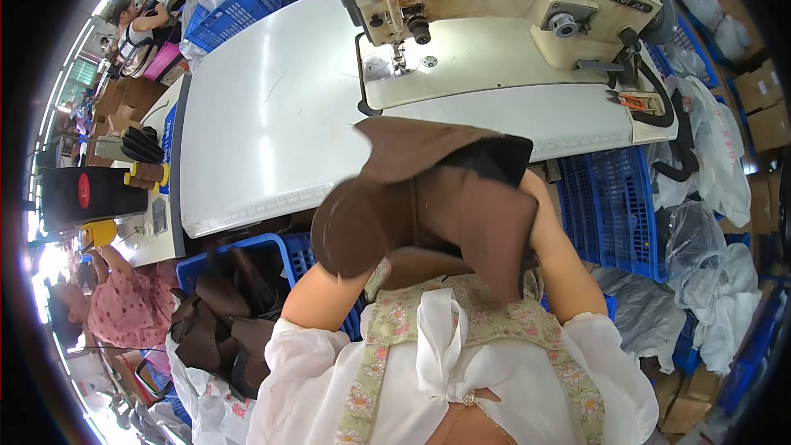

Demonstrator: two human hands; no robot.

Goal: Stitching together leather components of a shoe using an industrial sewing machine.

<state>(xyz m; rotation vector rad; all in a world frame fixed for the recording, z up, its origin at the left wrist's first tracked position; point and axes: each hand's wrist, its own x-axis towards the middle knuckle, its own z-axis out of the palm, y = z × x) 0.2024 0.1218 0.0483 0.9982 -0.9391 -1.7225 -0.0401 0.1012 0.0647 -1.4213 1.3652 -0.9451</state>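
Observation:
A large brown suede boot upper point(428, 198) with a black lining patch at its top right is held up in front of my chest, just below the edge of the white sewing table point(264, 124). My left hand point(350, 268) is under its rounded left flap, mostly hidden by the material. My right hand point(535, 198) grips its right side, with only the wrist and part of the hand showing behind the piece. A cream industrial sewing machine point(494, 0) stands on the table beyond the piece.
A blue crate point(284, 251) with more brown boot pieces point(222, 321) sits at my lower left. Blue crates point(614, 206) and clear plastic bags point(709, 264) crowd the right. Orange scissors point(633, 101) lie by the machine. Other people work at the far left.

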